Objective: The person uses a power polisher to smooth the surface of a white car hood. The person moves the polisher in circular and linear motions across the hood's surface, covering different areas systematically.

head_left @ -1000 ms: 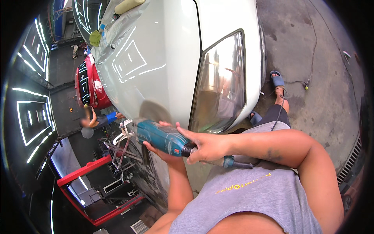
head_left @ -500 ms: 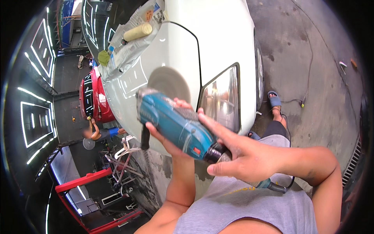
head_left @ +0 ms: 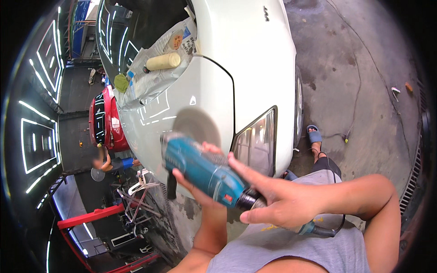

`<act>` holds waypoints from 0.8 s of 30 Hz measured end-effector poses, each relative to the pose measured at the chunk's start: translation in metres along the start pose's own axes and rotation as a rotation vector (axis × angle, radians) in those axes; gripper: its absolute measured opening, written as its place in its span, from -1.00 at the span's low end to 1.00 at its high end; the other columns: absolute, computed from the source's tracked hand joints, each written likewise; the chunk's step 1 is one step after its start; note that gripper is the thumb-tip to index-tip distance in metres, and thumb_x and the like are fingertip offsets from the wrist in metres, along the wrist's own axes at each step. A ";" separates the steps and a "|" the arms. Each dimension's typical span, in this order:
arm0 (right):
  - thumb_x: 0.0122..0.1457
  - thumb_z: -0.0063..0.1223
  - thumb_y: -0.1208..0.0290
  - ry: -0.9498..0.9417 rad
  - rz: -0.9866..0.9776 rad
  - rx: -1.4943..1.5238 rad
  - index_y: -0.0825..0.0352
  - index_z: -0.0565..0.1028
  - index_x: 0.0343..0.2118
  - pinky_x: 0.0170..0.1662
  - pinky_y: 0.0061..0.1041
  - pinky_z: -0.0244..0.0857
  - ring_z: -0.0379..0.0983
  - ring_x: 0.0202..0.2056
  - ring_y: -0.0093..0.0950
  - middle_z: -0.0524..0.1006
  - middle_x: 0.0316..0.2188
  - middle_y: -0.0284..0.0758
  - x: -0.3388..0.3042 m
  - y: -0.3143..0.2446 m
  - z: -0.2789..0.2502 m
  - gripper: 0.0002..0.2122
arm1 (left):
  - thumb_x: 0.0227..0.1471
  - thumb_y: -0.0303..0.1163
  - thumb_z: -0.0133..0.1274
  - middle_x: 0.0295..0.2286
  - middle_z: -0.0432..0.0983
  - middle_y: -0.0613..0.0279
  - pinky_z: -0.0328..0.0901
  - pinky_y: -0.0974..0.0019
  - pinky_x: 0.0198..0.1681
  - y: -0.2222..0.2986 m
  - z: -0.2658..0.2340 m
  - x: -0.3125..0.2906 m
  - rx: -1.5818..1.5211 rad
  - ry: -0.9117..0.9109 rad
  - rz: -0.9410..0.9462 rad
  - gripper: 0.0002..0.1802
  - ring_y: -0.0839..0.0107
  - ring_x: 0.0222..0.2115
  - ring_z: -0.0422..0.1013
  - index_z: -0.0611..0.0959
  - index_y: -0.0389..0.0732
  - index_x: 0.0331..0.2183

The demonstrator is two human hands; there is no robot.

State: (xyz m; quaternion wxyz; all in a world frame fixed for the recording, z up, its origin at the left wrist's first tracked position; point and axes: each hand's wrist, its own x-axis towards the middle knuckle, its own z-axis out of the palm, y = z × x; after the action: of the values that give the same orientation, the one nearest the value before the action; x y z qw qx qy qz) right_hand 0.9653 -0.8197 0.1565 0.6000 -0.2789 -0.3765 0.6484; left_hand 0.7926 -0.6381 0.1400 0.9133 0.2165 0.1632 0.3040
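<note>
A blue-green power polisher (head_left: 200, 166) lies across the middle of the view, with a black side handle (head_left: 171, 184). Its round pad (head_left: 198, 125) is a grey blur against the glossy white car panel (head_left: 218, 73), beside the dark seam and the headlight (head_left: 257, 145). My left hand (head_left: 198, 191) wraps the polisher's body from below, its fingertips showing on the far side. Around the black rear end closes my right hand (head_left: 289, 200), fingers stretched along the top and thumb underneath. A cable runs from the tool's tail past my grey shirt.
On the car lie a plastic sheet (head_left: 145, 86), a cream bottle (head_left: 163, 62) and a green cloth (head_left: 121, 83). A red car (head_left: 116, 123) and another person (head_left: 107, 161) are at the left, near metal stands (head_left: 141, 182). Cables (head_left: 359, 82) cross the concrete floor at right.
The whole view has shifted, so car, polisher and hands appear lower in the picture. On the panel the polisher stays at about the same spot. Both hands keep their hold.
</note>
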 end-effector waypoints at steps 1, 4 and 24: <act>0.41 0.18 0.44 -0.037 0.047 0.035 0.34 -0.50 0.55 0.24 -0.53 0.22 0.24 0.22 -0.49 0.11 0.41 -0.11 0.002 -0.001 -0.001 0.02 | 0.18 0.38 0.16 0.18 0.37 0.01 0.21 -0.25 0.35 0.003 -0.003 -0.013 0.003 0.028 0.016 -0.05 0.13 0.24 0.31 0.41 -0.16 0.27; 0.41 0.18 0.43 -0.095 0.183 0.084 0.28 -0.51 0.55 0.07 -0.56 0.33 0.35 0.06 -0.53 0.18 0.38 -0.14 0.004 -0.010 -0.004 0.03 | 0.18 0.39 0.15 0.21 0.36 0.04 0.18 -0.26 0.37 0.007 -0.006 -0.013 0.041 0.052 0.015 -0.07 0.16 0.26 0.31 0.40 -0.10 0.29; 0.31 0.25 0.45 -0.087 0.377 0.074 0.12 -0.41 0.59 -0.23 -0.50 0.40 0.41 -0.32 -0.58 0.46 -0.06 -0.23 0.031 0.038 0.039 0.06 | 0.17 0.49 0.05 0.17 0.41 0.09 0.19 -0.28 0.35 0.031 -0.069 -0.064 0.102 0.063 0.169 0.02 0.14 0.22 0.34 0.38 -0.19 0.28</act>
State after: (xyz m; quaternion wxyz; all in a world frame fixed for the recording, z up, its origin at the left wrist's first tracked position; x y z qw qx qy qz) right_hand 0.9081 -0.7954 0.1495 0.4607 -0.2938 -0.3190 0.7744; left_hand 0.6988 -0.6355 0.1068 0.8665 0.2659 0.1882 0.3781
